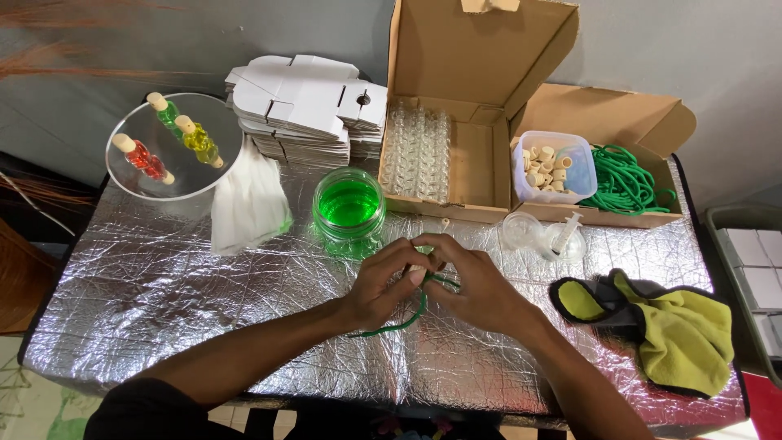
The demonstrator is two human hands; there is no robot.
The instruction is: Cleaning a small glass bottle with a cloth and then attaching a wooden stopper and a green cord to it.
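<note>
My left hand [381, 285] and my right hand [468, 281] meet at the middle of the foil-covered table [163, 310]. Together they pinch a small item wrapped with a green cord [407, 319], which loops down below the fingers. The item itself is mostly hidden by my fingertips. Just beyond my hands stands a glass jar of green liquid [349, 208].
A clear round tray [175, 155] at the back left holds three corked bottles, red, green and yellow. Flat white cartons [305, 102], a white cloth [247, 204], an open box of empty bottles [419, 151], a tub of corks [552, 167], green cords [627, 181], a syringe [564, 232] and a yellow-green cloth [676, 330] lie around.
</note>
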